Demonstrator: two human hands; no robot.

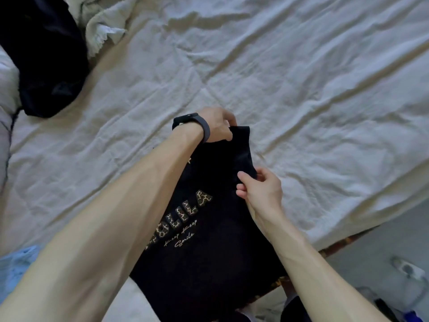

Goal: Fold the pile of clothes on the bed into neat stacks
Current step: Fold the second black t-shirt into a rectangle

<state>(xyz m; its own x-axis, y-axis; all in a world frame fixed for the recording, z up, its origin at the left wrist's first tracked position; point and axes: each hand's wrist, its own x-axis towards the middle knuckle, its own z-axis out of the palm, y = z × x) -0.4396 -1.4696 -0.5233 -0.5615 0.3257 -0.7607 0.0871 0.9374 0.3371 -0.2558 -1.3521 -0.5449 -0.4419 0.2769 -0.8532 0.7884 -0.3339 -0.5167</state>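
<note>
**Black lettered top held over the near edge of the bed sheet (301, 77)**

The left hand (216, 126), a dark band on its wrist, pinches the upper corner of the black top (209, 247). The right hand (262, 189) nips the same edge a little lower. The cloth hangs limp, so it is probably soft, light and floppy. It is best taken at two well-spread corners or shoulder seams, then laid flat on the sheet. A dark clothes pile (46, 61) lies at the sheet's far left.
</note>
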